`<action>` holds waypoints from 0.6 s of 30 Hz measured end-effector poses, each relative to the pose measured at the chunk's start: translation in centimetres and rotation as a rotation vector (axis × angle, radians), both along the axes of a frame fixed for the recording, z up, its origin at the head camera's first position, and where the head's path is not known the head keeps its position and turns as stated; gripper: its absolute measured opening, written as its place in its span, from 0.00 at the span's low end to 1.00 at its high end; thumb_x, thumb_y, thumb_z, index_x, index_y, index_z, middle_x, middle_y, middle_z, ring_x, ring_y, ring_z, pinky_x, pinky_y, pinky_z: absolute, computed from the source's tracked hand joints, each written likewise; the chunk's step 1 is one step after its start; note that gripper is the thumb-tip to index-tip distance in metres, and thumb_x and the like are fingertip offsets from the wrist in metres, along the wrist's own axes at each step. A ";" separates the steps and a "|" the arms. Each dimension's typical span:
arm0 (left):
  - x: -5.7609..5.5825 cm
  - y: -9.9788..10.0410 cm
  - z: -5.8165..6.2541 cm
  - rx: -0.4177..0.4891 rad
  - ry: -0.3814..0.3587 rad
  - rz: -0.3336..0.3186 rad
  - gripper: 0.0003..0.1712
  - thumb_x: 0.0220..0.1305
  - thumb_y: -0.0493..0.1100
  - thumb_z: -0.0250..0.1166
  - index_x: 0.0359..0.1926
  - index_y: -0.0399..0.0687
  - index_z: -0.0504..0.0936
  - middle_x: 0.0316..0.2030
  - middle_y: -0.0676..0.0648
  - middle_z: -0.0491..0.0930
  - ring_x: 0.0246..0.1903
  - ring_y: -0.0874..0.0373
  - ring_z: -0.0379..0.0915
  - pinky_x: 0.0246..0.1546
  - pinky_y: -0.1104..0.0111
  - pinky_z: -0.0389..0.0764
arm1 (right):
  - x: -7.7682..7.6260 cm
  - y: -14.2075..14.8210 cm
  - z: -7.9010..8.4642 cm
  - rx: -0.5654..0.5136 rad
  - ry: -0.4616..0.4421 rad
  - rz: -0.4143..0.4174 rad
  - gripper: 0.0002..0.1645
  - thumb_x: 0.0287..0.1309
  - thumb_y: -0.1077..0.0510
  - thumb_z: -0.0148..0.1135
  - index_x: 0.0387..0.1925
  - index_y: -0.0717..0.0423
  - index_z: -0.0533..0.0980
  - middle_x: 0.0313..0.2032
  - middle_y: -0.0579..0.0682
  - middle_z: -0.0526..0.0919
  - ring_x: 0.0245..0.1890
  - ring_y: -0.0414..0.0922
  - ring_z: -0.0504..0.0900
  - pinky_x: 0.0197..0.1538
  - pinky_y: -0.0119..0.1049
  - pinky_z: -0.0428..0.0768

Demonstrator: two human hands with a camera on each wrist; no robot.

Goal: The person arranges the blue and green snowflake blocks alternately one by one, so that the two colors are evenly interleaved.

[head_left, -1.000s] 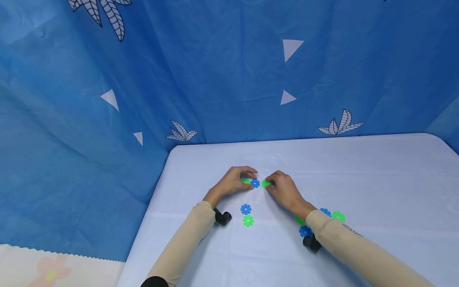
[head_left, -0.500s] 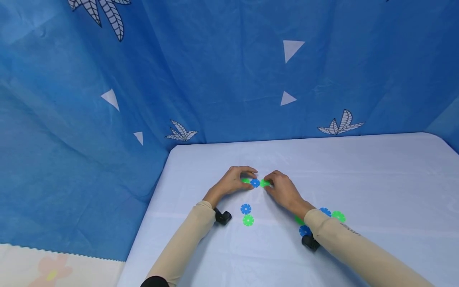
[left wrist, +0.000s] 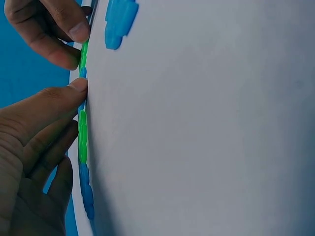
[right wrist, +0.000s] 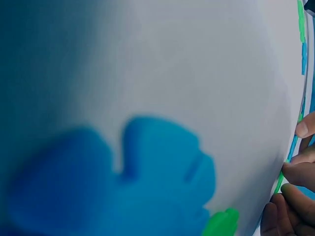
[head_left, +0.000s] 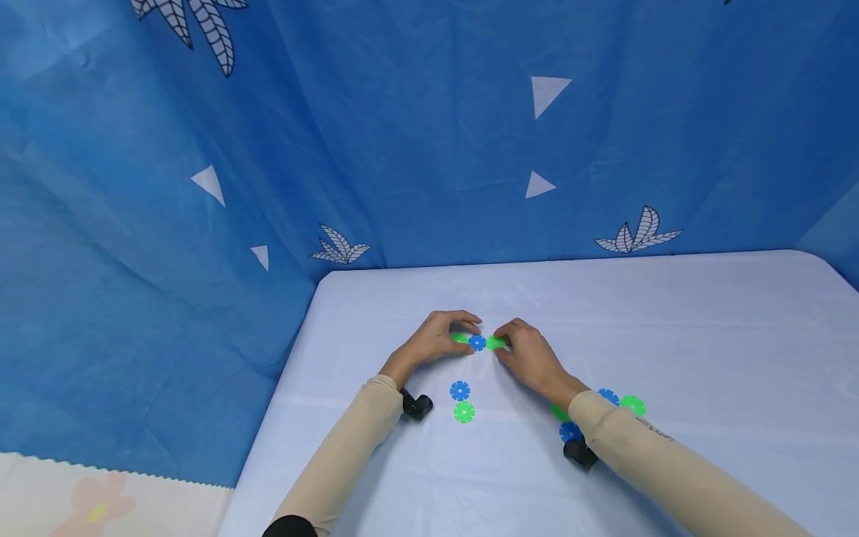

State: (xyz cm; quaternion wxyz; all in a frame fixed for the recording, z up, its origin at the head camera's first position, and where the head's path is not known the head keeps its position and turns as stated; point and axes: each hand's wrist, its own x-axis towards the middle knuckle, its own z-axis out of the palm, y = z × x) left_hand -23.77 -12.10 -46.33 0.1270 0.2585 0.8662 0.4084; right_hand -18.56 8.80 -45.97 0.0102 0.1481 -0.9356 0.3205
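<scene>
Flat snowflake discs with notched rims lie in a row on the white table. My left hand [head_left: 435, 341] holds a blue snowflake disc [head_left: 477, 343] between thumb and fingers. Under that hand, in the left wrist view, the row continues with a green disc [left wrist: 82, 137] and another blue disc [left wrist: 86, 191]. On the other side my right hand [head_left: 532, 359] pinches a green snowflake disc [head_left: 495, 343], its edge right at the blue disc's rim. The right fingertips cover part of this green disc.
Nearer me lie a blue disc [head_left: 459, 391] and a green disc [head_left: 464, 412], edge to edge. By my right forearm are another blue disc [head_left: 570, 431], a green disc [head_left: 633, 405] and more discs partly hidden by the sleeve. A blue curtain [head_left: 429, 149] hangs behind the table [head_left: 705, 328].
My right hand has shifted slightly left, bringing its green disc from a small gap up to the blue disc's edge. My left hand has stayed in place.
</scene>
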 end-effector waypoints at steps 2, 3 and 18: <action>0.0 0.0 -0.1 -0.001 0.000 0.001 0.29 0.54 0.36 0.75 0.59 0.47 0.81 0.43 0.55 0.86 0.59 0.58 0.71 0.66 0.57 0.64 | 0.0 0.0 0.0 -0.002 -0.008 -0.003 0.16 0.55 0.63 0.71 0.46 0.64 0.81 0.38 0.54 0.79 0.37 0.46 0.77 0.41 0.41 0.80; 0.0 0.0 -0.1 -0.001 0.000 0.002 0.29 0.54 0.37 0.75 0.59 0.47 0.81 0.42 0.55 0.86 0.59 0.58 0.71 0.66 0.57 0.65 | 0.1 0.0 0.1 -0.004 -0.012 -0.005 0.17 0.54 0.63 0.71 0.46 0.65 0.81 0.39 0.54 0.79 0.37 0.46 0.77 0.41 0.41 0.80; 0.0 -0.1 0.0 -0.027 0.001 -0.004 0.30 0.54 0.38 0.76 0.59 0.48 0.80 0.42 0.56 0.86 0.60 0.58 0.71 0.66 0.58 0.64 | 2.3 -0.2 0.9 -0.060 -0.027 0.041 0.16 0.55 0.65 0.69 0.47 0.62 0.81 0.41 0.52 0.81 0.37 0.44 0.78 0.42 0.40 0.80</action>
